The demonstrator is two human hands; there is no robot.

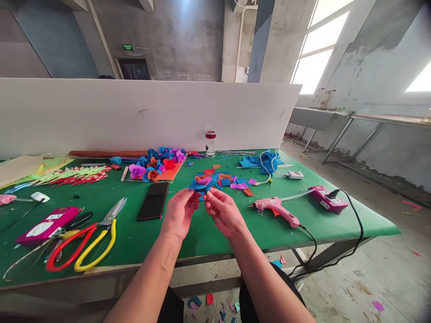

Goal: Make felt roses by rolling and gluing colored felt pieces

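Note:
Between my two hands is a paper flower with blue outer petals and a pink-purple middle. My left hand pinches its left edge, while the fingers of my right hand close on its lower right side. Loose cut petals in blue, orange and purple lie just behind it. A pink glue gun rests on its side to the right of my right hand. Left of my left hand lies a black phone. Finished blue, purple, red and orange flowers are grouped beyond the phone.
Large scissors with red and yellow handles lie at left, near a magenta power strip. Another magenta power strip sits at right, its black cable hanging off the edge. A red-lidded glass jar stands before a white board.

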